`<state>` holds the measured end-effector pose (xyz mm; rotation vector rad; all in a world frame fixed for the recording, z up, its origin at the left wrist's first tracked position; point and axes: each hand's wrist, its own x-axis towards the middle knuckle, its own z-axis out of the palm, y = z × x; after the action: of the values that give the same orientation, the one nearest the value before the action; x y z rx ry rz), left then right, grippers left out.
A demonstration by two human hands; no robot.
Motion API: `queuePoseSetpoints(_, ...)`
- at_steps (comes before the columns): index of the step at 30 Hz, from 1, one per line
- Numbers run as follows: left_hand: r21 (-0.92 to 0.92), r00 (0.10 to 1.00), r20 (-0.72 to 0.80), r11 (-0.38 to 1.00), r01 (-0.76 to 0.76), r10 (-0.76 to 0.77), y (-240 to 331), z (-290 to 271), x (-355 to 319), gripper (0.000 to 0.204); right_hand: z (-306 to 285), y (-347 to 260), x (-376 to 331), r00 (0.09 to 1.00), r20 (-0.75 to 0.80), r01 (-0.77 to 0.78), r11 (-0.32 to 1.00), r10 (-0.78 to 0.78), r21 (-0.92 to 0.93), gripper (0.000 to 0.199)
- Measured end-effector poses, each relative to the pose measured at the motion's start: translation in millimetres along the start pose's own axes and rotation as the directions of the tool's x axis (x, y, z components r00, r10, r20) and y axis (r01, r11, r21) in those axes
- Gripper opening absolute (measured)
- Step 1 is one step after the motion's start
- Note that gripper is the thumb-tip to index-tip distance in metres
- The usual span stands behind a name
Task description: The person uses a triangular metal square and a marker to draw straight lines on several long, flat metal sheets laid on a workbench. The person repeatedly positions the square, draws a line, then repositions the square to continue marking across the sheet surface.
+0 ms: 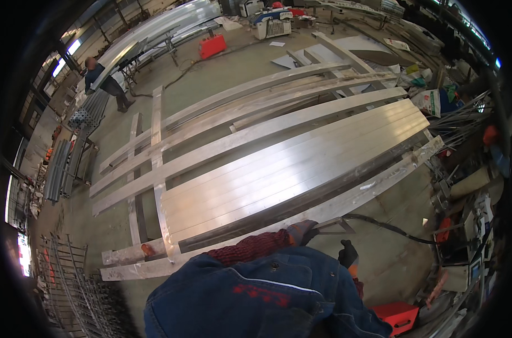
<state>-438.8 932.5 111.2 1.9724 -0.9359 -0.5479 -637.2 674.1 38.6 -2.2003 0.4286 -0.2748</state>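
My left hand (302,231), in a grey and orange glove below a dark red knit sleeve, reaches across to the near beam's edge. Its fingers look closed on one end of a thin triangular metal frame (336,227). The frame's far tip meets a black cable (388,226). My right hand (348,256), in a dark glove with an orange cuff, is lower and to the right, over the floor. Its fingers look curled, with one digit pointing up; what they hold, if anything, is hidden. Beyond both hands, silvery metal planks (289,166) lie side by side on long beams.
A pale near beam (374,188) runs along the planks, with a crossbar (158,146) at the left. Red boxes stand at the lower right (395,316) and far back (212,46). Metal racks (70,270) fill the lower left. A person (105,81) stands at the far left.
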Motion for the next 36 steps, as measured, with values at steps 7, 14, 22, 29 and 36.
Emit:
queuePoseSetpoints(7,-0.064,0.919,0.182,0.928,0.367,-0.351,20.6,8.7,63.2,0.043,-11.9,37.4,27.9,0.924,-0.198,0.308,0.944,-0.326,-0.12,0.044)
queuePoseSetpoints(14,0.048,0.947,0.106,0.953,0.3,-0.303,26.5,50.0,120.8,0.051,-60.0,134.8,50.4,0.85,-0.285,0.368,0.886,-0.443,-0.282,0.04)
queuePoseSetpoints(22,-0.333,0.91,0.141,0.847,0.415,-0.39,26.7,158.0,195.2,0.059,-185.3,184.4,75.9,0.992,-0.053,-0.1,0.98,0.111,0.171,0.028)
queuePoseSetpoints(29,-0.201,0.85,0.328,0.848,0.489,-0.412,97.1,271.9,302.5,0.06,-334.2,163.0,100.3,0.714,-0.024,-0.485,0.519,0.699,0.704,0.028)
queuePoseSetpoints(36,-0.056,0.878,0.351,0.929,0.366,-0.325,170.8,321.1,381.1,0.053,-383.1,254.9,67.0,0.668,-0.43,-0.379,0.775,0.607,0.505,0.042)
